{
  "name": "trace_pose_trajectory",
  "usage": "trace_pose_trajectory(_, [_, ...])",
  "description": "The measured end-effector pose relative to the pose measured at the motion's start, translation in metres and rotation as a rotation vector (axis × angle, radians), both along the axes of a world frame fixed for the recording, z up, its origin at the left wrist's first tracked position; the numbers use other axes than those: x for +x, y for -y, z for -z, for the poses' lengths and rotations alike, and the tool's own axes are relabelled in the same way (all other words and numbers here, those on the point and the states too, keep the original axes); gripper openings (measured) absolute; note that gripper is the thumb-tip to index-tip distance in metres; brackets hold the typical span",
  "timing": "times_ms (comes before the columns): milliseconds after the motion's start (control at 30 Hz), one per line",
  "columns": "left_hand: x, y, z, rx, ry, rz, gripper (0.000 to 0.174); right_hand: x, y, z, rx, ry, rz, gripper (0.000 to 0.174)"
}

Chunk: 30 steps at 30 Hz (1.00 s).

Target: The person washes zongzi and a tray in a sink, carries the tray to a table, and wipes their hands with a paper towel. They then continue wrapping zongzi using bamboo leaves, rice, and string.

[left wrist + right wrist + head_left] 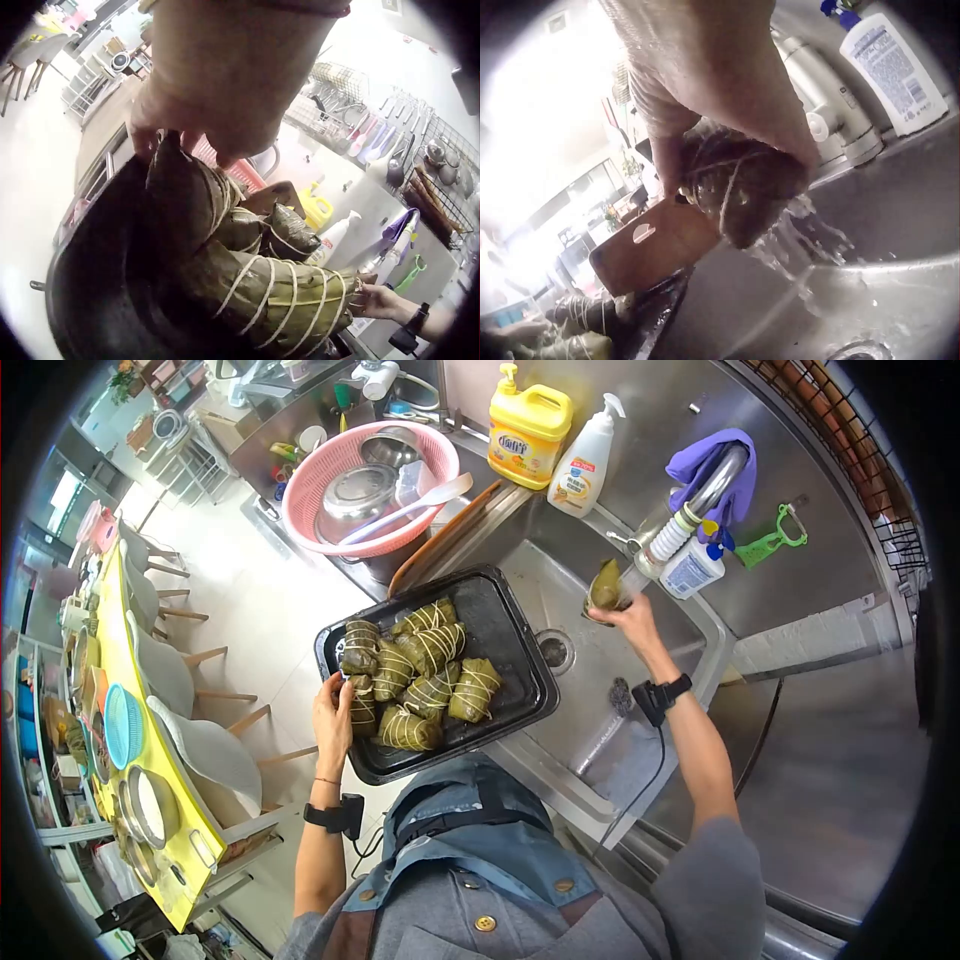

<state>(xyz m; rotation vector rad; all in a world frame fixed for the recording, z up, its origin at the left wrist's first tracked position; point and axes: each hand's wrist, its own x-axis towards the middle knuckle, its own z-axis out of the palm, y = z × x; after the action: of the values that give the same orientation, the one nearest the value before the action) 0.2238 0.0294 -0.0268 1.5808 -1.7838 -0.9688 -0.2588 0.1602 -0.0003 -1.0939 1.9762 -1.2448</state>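
My right hand [637, 622] grips a leaf-wrapped rice dumpling [606, 588] under the faucet [663, 543], over the sink. In the right wrist view, water runs off this string-tied dumpling [742, 191] into the basin. My left hand [332, 718] holds the left rim of a black baking tray [520, 695], thumb inside the edge. Several dark green dumplings [432, 647], bound with pale string, lie piled in the tray. One tied dumpling [281, 304] fills the front of the left wrist view. The tray overlaps the sink's left side in the head view.
The steel sink [640, 760] has a drain [553, 650] and a dark scrubber [620, 697]. Behind stand a yellow jug [527, 430], a white pump bottle [585, 460] and a pink basin [300, 510] of bowls. A cutting board [656, 244] leans beside the sink.
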Motion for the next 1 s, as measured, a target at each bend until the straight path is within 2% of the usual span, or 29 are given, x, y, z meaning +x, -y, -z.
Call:
trace_pose_trajectory(33, [-0.001,-0.002,-0.005,-0.002,0.001,0.002,0.034,-0.002,0.004,0.004,-0.001,0.080,0.000,0.060])
trace_pose_trajectory(167, [-0.001,-0.005,-0.019,0.018,0.013,0.002,0.030,-0.003,0.010,-0.005,-0.125,1.236,0.088,0.052])
trace_pose_trajectory(200, [0.001,-0.005,-0.019,0.033,0.018,0.001,0.029,-0.009,0.009,-0.002,-0.142,1.408,0.047,0.052])
trace_pose_trajectory(300, [0.005,-0.010,-0.002,-0.632,0.508,-0.009,0.038,-0.023,0.004,0.006,-0.208,1.513,0.027,0.047])
trace_pose_trajectory(400, [0.002,-0.007,0.026,-0.077,-0.150,-0.375,0.051,-0.029,0.003,-0.009,-0.153,1.552,0.110,0.045])
trace_pose_trajectory(500, [0.012,-0.008,0.024,0.188,-0.314,-0.326,0.062,-0.043,0.015,-0.009,-0.220,1.231,0.091,0.051])
trace_pose_trajectory(600, [0.021,-0.005,0.032,0.157,-0.235,-0.276,0.054,-0.073,0.031,-0.001,-0.130,0.197,-0.081,0.050])
trace_pose_trajectory(700, [0.032,-0.005,0.046,0.164,-0.195,-0.286,0.048,-0.061,0.046,-0.050,-0.058,-0.229,-0.264,0.064])
trace_pose_trajectory(767, [0.029,-0.013,0.032,0.203,-0.209,-0.314,0.044,-0.067,0.071,-0.055,0.052,-0.736,-0.215,0.068])
trace_pose_trajectory(833, [0.034,-0.015,0.024,0.354,-0.265,-0.329,0.044,-0.079,0.097,-0.059,0.437,-0.629,-0.271,0.063])
trace_pose_trajectory(867, [0.037,-0.015,0.019,0.430,-0.293,-0.342,0.043,-0.090,0.103,-0.048,0.387,-0.554,-0.301,0.050])
trace_pose_trajectory(900, [0.031,-0.018,0.009,0.422,-0.306,-0.371,0.039,-0.095,0.111,-0.042,0.375,-0.499,-0.341,0.046])
trace_pose_trajectory(1000, [0.034,-0.019,0.008,0.433,-0.351,-0.385,0.033,-0.115,0.130,-0.028,0.490,-0.258,-0.376,0.041])
